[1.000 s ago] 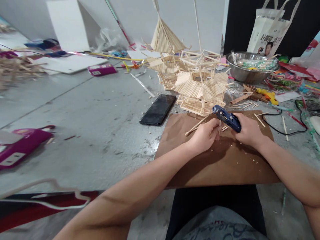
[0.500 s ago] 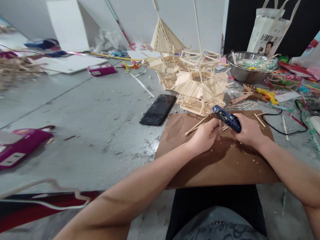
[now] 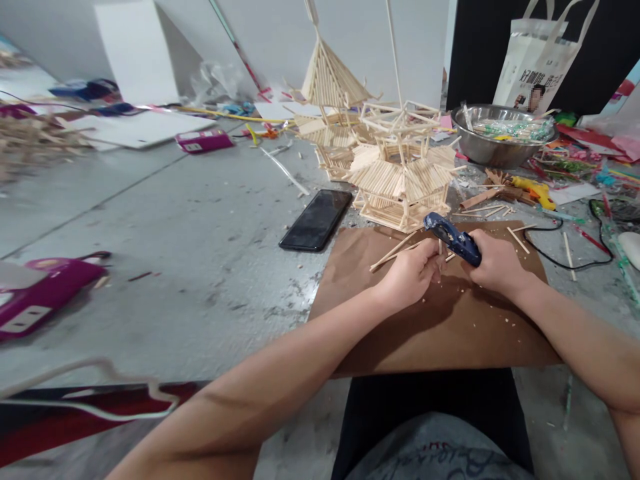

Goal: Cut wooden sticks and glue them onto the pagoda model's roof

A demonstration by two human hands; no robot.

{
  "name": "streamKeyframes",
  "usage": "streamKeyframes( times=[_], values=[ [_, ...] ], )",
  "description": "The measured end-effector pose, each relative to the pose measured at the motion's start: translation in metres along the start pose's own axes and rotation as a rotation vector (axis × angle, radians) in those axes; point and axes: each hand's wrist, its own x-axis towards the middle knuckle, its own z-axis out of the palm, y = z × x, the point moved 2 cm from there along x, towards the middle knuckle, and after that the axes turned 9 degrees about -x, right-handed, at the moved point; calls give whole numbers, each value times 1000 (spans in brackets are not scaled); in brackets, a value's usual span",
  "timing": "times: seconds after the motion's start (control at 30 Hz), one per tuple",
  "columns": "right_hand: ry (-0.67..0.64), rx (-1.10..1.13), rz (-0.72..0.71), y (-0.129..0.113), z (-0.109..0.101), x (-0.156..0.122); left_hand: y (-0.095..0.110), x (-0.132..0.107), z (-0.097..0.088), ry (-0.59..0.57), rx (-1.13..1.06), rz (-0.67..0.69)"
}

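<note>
My right hand (image 3: 495,260) is wrapped round a dark blue hand tool (image 3: 454,240), which looks like a cutter or pliers; its head points left, above my left hand (image 3: 413,272). Between the closed fingertips of that left hand, a short thin wooden stick (image 3: 441,247) stands nearly upright under the tool. A brown board (image 3: 395,340) lies below both hands, with loose sticks (image 3: 393,252) and small wood crumbs on it. Just beyond is a pavilion model (image 3: 405,173) built from wooden sticks. How the tool's jaws meet the stick is hard to see.
A black phone (image 3: 316,220) lies left of the board. Behind stands a stick model with a pointed roof (image 3: 333,77). To the right are a metal bowl (image 3: 493,155), a yellow glue gun (image 3: 537,190) and a black cord. Purple boxes (image 3: 55,287) sit left.
Almost nothing differs. Both hands stay in place around the stick, and the blue tool has shifted very slightly.
</note>
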Motion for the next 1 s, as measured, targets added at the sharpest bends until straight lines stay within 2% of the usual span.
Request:
streamKeyframes(
  times=[0.2,0.37,0.53,0.6,0.7,0.77,1.0],
  values=[
    [-26,-55,47,1,-2,1,0,1,0,-5,-49,-23],
    [53,-62,142,10,2,7,1,2,-7,-11,-58,-51],
    [90,-42,366,34,2,16,4,4,-27,-28,303,-74],
    [78,-60,399,43,1,19,2,5,-35,-12,501,-113],
    [61,-98,375,50,3,22,-5,7,-42,-16,802,-209],
    [54,-112,344,49,6,23,-9,8,-42,-48,925,-247],
    [75,-107,265,43,11,21,-19,9,-39,-128,1094,-286]
  ],
)
